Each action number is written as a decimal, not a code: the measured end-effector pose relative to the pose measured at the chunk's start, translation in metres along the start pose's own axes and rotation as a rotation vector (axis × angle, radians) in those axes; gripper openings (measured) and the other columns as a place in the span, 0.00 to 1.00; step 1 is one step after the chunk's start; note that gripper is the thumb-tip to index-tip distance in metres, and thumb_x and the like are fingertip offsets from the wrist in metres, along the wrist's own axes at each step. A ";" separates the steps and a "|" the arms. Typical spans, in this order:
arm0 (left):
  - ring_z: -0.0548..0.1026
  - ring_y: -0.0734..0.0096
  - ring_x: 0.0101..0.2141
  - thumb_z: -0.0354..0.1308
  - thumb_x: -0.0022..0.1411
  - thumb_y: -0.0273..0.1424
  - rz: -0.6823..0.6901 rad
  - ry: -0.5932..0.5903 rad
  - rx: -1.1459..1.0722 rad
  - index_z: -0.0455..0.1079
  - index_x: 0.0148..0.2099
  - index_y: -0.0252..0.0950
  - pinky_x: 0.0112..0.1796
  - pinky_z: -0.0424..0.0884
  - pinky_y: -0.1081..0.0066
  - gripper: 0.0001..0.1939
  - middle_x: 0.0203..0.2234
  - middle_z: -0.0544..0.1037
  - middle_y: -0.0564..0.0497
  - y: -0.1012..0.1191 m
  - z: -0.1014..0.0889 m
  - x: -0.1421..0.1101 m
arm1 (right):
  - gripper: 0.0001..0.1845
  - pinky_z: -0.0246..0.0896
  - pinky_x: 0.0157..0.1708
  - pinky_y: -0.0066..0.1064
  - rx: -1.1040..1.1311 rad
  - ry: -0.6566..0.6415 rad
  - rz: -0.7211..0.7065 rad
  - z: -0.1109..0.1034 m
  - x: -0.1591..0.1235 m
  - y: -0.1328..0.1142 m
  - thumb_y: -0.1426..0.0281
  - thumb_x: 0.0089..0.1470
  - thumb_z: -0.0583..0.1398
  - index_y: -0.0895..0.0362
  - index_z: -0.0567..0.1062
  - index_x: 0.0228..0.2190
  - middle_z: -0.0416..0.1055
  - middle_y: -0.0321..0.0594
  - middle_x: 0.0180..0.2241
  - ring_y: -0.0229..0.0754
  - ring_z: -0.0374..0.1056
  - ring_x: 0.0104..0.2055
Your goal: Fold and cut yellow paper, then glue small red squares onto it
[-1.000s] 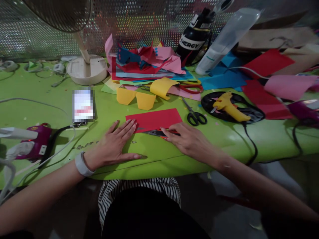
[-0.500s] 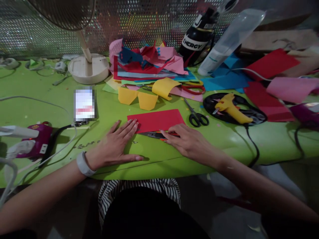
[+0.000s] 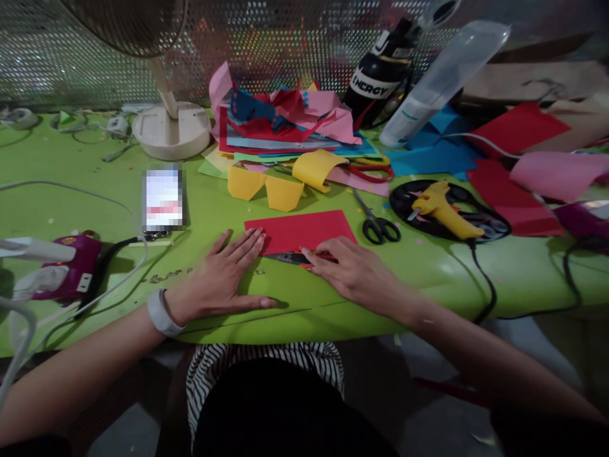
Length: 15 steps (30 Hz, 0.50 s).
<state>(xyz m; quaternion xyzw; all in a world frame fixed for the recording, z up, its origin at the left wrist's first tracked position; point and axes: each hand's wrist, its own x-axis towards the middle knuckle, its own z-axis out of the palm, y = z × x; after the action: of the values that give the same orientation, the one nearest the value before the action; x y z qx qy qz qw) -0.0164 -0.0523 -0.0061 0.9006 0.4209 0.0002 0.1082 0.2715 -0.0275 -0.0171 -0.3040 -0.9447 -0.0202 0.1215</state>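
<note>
A rectangular piece of red paper lies on the green tabletop in front of me. My left hand rests flat with its fingers spread, the fingertips pressing the paper's left end and the thumb stretched out on the table. At the lower right edge of the paper is my right hand, its fingers bent around a slim dark tool with orange-red edges. The tool lies along the paper's lower edge, its tapered end pointing left. My fingers cover much of it, so its exact kind is unclear.
Black-handled scissors lie right of the paper, near a yellow glue gun on a black holder. Yellow paper cutouts and a pile of coloured paper lie behind. A phone, fan base and purple power strip are leftward.
My right hand has shifted slightly left along the paper's lower edge, with the dark tool moving along. My left hand has stayed in place. The whole view has shifted a little.
</note>
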 end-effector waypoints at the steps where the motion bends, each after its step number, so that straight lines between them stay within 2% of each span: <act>1: 0.43 0.55 0.69 0.37 0.59 0.66 -0.004 0.000 -0.002 0.32 0.73 0.33 0.66 0.34 0.55 0.54 0.70 0.42 0.41 0.000 0.000 0.000 | 0.18 0.66 0.35 0.38 -0.003 0.003 0.001 0.001 0.000 0.000 0.70 0.66 0.51 0.61 0.73 0.52 0.72 0.50 0.39 0.48 0.67 0.39; 9: 0.43 0.55 0.69 0.37 0.59 0.66 -0.027 -0.026 -0.025 0.35 0.73 0.32 0.66 0.35 0.55 0.54 0.70 0.43 0.41 0.003 -0.006 0.001 | 0.18 0.63 0.32 0.35 -0.061 0.059 -0.116 0.002 0.005 0.004 0.70 0.67 0.50 0.64 0.75 0.49 0.72 0.50 0.36 0.46 0.66 0.37; 15: 0.43 0.58 0.69 0.38 0.62 0.64 -0.016 -0.042 -0.037 0.30 0.73 0.32 0.66 0.34 0.56 0.52 0.70 0.42 0.41 -0.004 -0.004 0.000 | 0.18 0.63 0.33 0.34 -0.070 0.045 -0.145 0.002 0.007 0.006 0.68 0.67 0.50 0.62 0.74 0.50 0.73 0.49 0.37 0.45 0.66 0.38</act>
<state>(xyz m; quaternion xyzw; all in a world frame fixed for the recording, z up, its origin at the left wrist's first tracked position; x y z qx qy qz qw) -0.0193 -0.0491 -0.0030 0.8950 0.4255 -0.0116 0.1336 0.2687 -0.0184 -0.0178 -0.2382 -0.9600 -0.0688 0.1300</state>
